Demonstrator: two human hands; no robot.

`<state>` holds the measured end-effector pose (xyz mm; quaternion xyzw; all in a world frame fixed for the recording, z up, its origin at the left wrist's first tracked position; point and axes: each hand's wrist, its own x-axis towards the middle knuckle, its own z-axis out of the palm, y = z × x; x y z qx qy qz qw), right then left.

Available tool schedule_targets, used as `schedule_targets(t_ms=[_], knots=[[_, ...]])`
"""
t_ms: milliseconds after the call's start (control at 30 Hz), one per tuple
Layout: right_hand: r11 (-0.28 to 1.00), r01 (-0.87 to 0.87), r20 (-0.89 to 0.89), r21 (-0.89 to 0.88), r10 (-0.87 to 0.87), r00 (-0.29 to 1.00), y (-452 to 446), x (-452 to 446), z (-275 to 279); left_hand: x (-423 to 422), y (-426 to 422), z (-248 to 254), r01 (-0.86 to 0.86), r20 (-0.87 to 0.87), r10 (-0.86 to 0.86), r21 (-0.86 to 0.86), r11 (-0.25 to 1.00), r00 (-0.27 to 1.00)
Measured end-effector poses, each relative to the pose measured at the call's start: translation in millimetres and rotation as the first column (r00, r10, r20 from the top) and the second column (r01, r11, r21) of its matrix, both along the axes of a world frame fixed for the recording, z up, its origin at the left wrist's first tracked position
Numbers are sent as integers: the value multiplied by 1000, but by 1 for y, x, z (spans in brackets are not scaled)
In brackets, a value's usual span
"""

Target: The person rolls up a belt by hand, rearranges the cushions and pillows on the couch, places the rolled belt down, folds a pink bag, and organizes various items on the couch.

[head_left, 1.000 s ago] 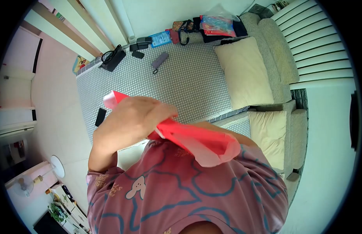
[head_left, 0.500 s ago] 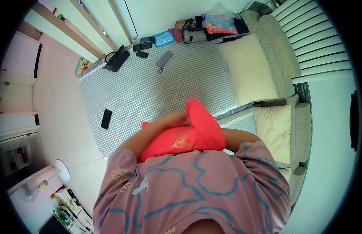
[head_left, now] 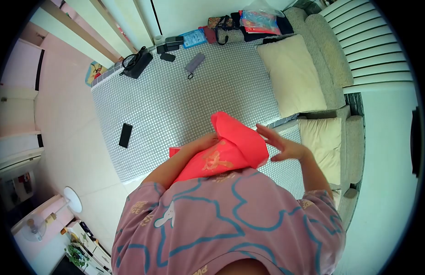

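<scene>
A bright red bag or cloth with a gold print (head_left: 237,142) is bunched up in front of my chest, its top folded over. My left hand (head_left: 207,141) grips it from the left side, with the fingertips hidden behind the red folds. To the right of the red bag, my right hand (head_left: 286,147) is raised with its fingers spread and nothing in them. The fingertips of this hand are close to the bag's right edge.
Ahead lies a checked mat (head_left: 153,101) with a black phone (head_left: 125,135), a black handbag (head_left: 138,63) and a grey-purple pouch (head_left: 195,63). Cream pillows (head_left: 292,75) rest on the grey sofa (head_left: 331,50). A fan (head_left: 72,199) stands at lower left.
The red bag was stretched out sideways, then gathered upright at my chest. My right hand, earlier hidden behind it, has come out to the right and opened.
</scene>
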<state>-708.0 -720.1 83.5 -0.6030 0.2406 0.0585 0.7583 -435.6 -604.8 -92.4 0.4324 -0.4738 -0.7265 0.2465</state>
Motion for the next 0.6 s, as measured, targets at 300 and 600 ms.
schedule_targets(t_ms=[300, 600], knots=[[589, 235, 198, -773, -129, 972, 24, 80, -32, -19, -9, 9, 0, -29, -4, -128, 992, 1000], [561, 319, 412, -764, 43, 910, -18, 108, 34, -26, -27, 65, -84, -109, 54, -290, 953, 993]])
